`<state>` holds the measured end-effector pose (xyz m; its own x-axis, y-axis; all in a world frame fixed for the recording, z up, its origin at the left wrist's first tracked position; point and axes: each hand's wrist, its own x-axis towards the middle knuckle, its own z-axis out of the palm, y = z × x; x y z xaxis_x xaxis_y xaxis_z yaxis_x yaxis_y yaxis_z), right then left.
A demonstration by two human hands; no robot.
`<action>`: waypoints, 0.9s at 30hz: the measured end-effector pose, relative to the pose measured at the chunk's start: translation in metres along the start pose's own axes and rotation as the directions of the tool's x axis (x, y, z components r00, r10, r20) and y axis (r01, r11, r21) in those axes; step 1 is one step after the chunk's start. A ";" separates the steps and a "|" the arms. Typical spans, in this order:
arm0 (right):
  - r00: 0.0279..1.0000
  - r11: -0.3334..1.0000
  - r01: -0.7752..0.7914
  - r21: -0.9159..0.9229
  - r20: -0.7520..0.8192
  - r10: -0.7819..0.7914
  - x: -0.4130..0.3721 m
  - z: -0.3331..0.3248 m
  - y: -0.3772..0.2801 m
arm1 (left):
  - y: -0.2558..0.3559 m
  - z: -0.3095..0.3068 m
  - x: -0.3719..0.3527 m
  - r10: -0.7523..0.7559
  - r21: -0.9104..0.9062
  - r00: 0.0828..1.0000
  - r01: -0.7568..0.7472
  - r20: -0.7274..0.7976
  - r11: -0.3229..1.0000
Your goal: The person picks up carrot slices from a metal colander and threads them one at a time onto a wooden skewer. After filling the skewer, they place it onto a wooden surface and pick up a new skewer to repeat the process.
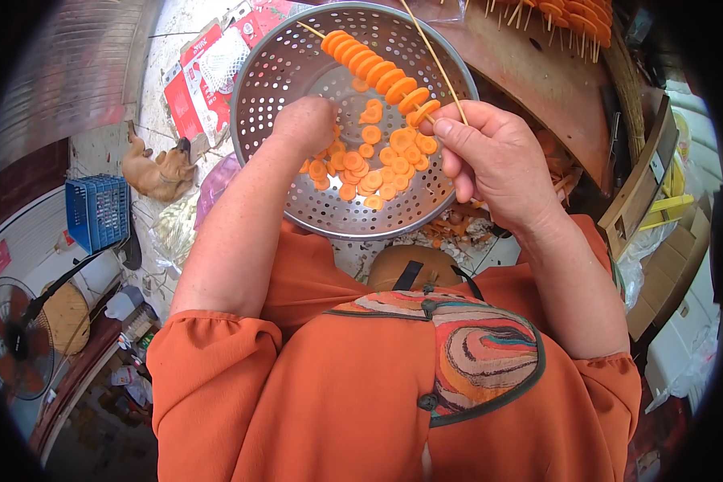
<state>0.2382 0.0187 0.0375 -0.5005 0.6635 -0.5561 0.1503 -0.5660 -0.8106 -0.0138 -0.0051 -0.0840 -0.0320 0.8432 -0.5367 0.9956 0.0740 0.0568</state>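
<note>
While our left hand (304, 124), grasp hidden, is curling among round carrot slices (377, 173) at upper centre, our right hand (494, 157) is pinching a thin skewer (310, 29).

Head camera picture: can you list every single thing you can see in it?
colander: one, silver, top middle
loose carrot slices: many, orange, inside the colander
carrot skewer: one, orange slices on a pale stick, over the colander
bare stick: one, pale, beside the carrot skewer
filled skewers: several, orange, top right
dog: one, tan, lying on the floor, left
crate: one, blue, left
fan: one, dark, bottom left
flattened box: one, red and white, top left
left hand: one, down among the loose carrot slices
right hand: one, pinching the carrot skewer
</note>
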 end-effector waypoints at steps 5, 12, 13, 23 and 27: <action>1.000 1.000 0.006 0.006 0.002 -0.006 -0.001 0.000 -0.001 | 0.006 -0.003 -0.004 -0.026 0.013 0.999 0.026 0.020 1.000; 1.000 1.000 0.003 -0.001 -0.001 -0.003 -0.001 -0.001 0.001 | 0.005 -0.007 -0.006 -0.050 0.031 0.996 0.048 0.074 0.998; 1.000 1.000 0.005 -0.008 0.000 -0.005 -0.001 -0.001 0.001 | 0.005 -0.008 -0.005 -0.035 0.028 0.995 0.032 0.096 0.999; 1.000 0.997 -0.020 -0.071 0.019 0.021 -0.002 0.000 0.002 | -0.025 -0.088 -0.011 -0.161 -0.994 0.984 -0.088 -0.077 -0.061; 1.000 0.999 0.002 -0.046 0.023 -0.001 -0.004 0.000 0.002 | -0.033 -0.094 -0.013 -0.227 -0.874 0.964 -0.225 -0.137 -0.430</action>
<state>0.2400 0.0149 0.0383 -0.5205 0.6526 -0.5506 0.1881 -0.5413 -0.8195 -0.0548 0.0316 0.0000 -0.2690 0.8690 -0.4152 -0.4980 0.2435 0.8323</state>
